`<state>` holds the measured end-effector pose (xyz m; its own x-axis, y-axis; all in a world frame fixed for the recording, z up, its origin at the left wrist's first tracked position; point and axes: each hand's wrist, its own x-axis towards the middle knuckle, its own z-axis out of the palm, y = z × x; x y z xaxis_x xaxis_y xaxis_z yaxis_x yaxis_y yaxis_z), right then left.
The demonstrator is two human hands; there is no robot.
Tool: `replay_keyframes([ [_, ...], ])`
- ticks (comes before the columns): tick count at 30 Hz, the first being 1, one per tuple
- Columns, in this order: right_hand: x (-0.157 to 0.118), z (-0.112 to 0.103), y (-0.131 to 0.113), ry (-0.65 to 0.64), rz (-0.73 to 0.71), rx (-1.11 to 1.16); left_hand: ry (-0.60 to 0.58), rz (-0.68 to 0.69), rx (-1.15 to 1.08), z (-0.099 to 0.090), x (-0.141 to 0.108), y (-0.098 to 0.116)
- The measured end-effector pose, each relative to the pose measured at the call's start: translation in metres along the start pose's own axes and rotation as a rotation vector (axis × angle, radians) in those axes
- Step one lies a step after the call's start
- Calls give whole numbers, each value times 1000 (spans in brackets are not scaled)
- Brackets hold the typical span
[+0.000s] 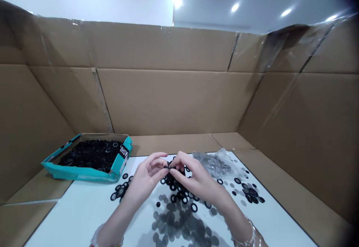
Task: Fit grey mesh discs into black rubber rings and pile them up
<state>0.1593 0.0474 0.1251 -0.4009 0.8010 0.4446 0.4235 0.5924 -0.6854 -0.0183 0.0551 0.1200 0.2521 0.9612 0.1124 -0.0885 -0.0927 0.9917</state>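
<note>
My left hand (148, 174) and my right hand (193, 174) meet above the white table, fingertips almost touching. Thumb and fingers of each pinch a small black ring (169, 167), seen edge-on and partly covered by the fingertips. Below and behind the hands spreads a loose pile of black rings (178, 194). Closer to me lie many thin grey translucent discs (179, 220), scattered and overlapping. One small dark disc (158, 204) sits alone left of the ring pile.
At the back left stands a teal box (81, 174) filled with black rings. A smaller ring cluster (120, 191) lies before it. Back right, a clear plastic bag (215, 164) holds grey discs; dark pieces (251, 193) lie right of it. Cardboard walls (168, 101) surround the white table (92, 202).
</note>
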Motion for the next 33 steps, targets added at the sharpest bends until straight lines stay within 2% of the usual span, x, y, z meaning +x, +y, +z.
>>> replay_keyframes([
  [6,-1,3,0,32,-66,-14,43,193,312,5,-4,-5],
  [11,-1,2,-4,88,-105,-7,41,278,475,5,-7,-5],
  [17,-3,-4,-9,58,-81,-93,-9,247,274,7,-7,-8],
  [23,-5,-4,-13,64,-126,-179,8,230,282,9,-6,-7],
  [28,-5,-3,-12,42,-123,-177,42,87,-14,12,-5,-3],
  [33,-2,2,-5,52,-50,-56,79,-6,-253,17,-3,-11],
])
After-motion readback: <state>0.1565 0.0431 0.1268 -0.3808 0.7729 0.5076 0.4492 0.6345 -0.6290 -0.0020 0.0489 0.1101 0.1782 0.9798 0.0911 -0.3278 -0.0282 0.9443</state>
